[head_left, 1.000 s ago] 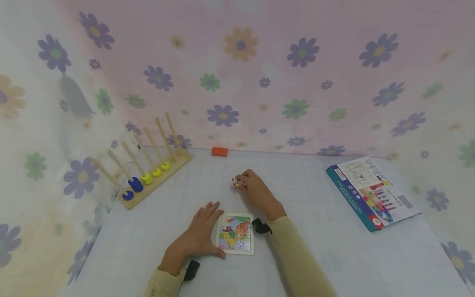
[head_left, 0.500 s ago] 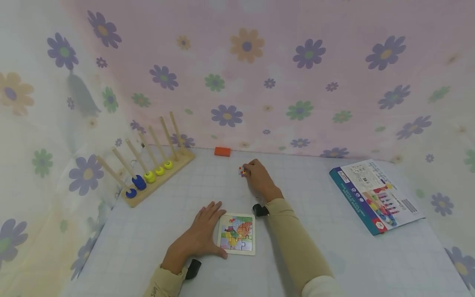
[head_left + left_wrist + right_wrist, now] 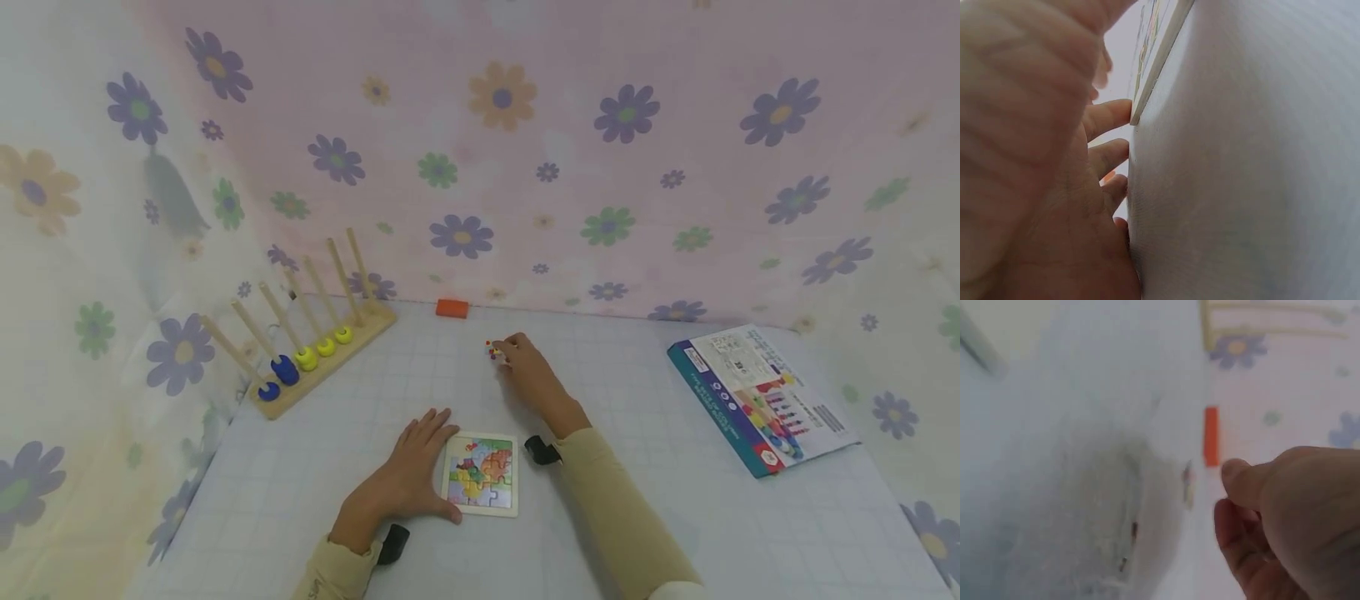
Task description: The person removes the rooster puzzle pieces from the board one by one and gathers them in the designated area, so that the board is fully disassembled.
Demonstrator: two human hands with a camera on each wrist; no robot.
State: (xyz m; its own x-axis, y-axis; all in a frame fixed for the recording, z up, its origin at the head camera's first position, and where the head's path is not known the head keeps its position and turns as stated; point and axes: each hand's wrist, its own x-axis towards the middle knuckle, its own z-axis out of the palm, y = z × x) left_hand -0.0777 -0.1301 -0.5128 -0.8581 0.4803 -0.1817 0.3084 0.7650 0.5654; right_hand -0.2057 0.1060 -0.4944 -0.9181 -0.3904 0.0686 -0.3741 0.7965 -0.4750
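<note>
My left hand (image 3: 405,471) lies with fingers spread at the left side of a small jigsaw puzzle (image 3: 480,473) in a pale frame. In the left wrist view, a fingertip (image 3: 1113,115) meets the corner of the puzzle frame (image 3: 1159,62). Farther out, my right hand (image 3: 536,379) is beside a small piece with red, yellow and purple spots (image 3: 492,350). The right wrist view, blurred, shows the thumb (image 3: 1241,481) and a finger bent with a gap between them, apart from a small coloured thing (image 3: 1187,485) on the table. Its kind is too blurred to tell.
A wooden peg rack (image 3: 322,367) with blue and yellow beads stands at the back left. An orange block (image 3: 452,309) lies near the back wall. To the right is a printed box (image 3: 757,400). Flowered cloth (image 3: 547,200) closes off the back and sides.
My right hand moved the spotted piece farther away, toward the back wall, then drew back slightly, showing more of it. The left hand has stayed at the puzzle. The head view has shifted slightly.
</note>
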